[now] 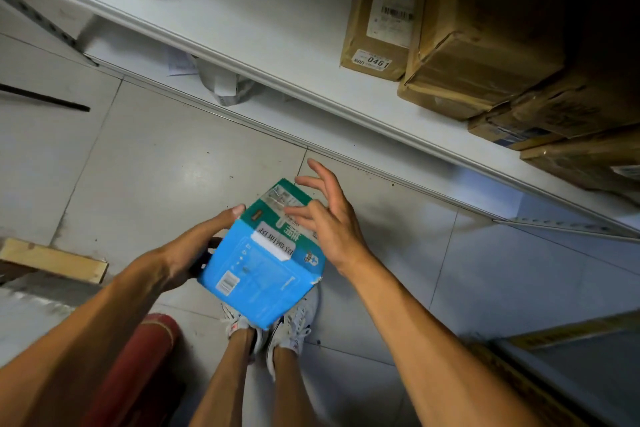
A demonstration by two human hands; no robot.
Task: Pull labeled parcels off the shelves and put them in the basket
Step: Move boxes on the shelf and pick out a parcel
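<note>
Wooden board: lying at the far left edge of the floor, taking no part in the step.
Red cylinder: standing blurred beside the person's left leg; its identity is not readable.
Left hand: gripping the blue parcel along its left edge, the thumb lying over the upper left corner and the fingers curling underneath, mostly hidden.
Blue parcel: being held in mid-air above the person's shoes, well clear of the shelf; a flat blue and green carton bearing a white label and a small barcode. One lower right corner is looking dented, so the card is judged thin and easily crushed. It appears light, since one hand is carrying it, and its glossy print may be somewhat slippery. The soundest hold is judged to be across the two long edges, not on the flat printed faces.
Shoes: showing below the parcel on the tiled floor.
Right hand: hovering with fingers spread over the parcel's upper right corner, holding nothing; whether the fingertips are touching the carton cannot be told.
Shelf: running diagonally above the hands.
Brown parcel: standing on the shelf at the right, showing a tag numbered 0461, with further brown cartons stacked just beside it.
Basket: not appearing in this view.
</note>
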